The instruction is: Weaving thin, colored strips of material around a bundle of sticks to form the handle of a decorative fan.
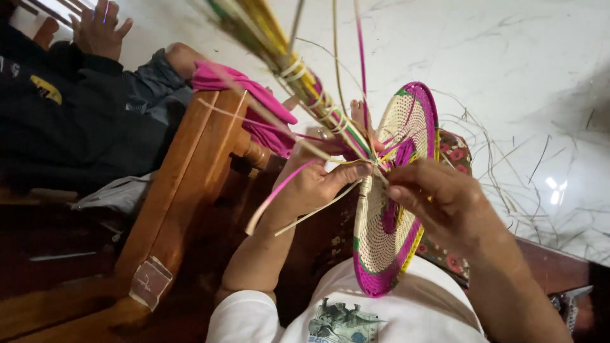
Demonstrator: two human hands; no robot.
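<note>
A round woven disc of pale straw with magenta and green bands stands on edge over my lap. My left hand pinches the bundle of coloured strands at the disc's rim, and a loose pink strip and a pale one trail under it. My right hand grips the same rim from the other side, fingers closed on the weaving strands where they meet the disc. The long bundle, bound with pale wraps, rises up and left out of view.
A wooden bench armrest runs along my left, with a magenta cloth draped on it. Another person in dark clothes sits beyond it, one hand raised. Loose straw fibres lie scattered on the white marble floor.
</note>
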